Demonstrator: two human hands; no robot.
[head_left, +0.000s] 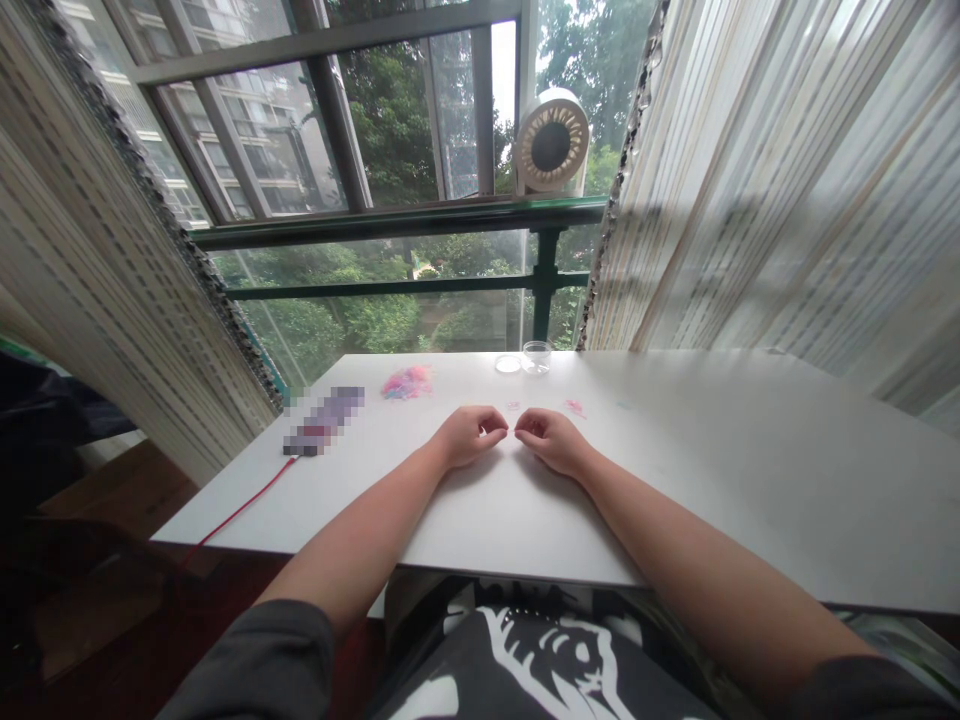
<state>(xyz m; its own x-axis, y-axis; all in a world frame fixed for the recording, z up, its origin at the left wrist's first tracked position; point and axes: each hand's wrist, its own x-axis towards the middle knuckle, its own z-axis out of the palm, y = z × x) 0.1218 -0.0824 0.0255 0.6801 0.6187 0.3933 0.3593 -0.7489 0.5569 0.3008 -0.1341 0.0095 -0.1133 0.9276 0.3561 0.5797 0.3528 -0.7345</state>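
Both my hands rest on a white table [720, 470], fingertips nearly touching in the middle. My left hand [471, 435] is curled with thumb and fingers pinched together. My right hand [550, 438] is curled the same way, facing it. Whatever sits between the pinched fingers is too small to make out. A tiny pink piece [513, 406] lies just beyond the fingertips, and another pink bit [575, 407] lies to the right. A pile of pink, blue and purple small pieces [407, 382] sits further back on the left.
A clear round container [537, 356] and its lid [508, 364] stand near the table's far edge. A blurred dark device [324, 421] with a red cable [238, 510] lies at the left. A white fan [551, 142] sits on the window rail [397, 220]. Curtains hang on both sides.
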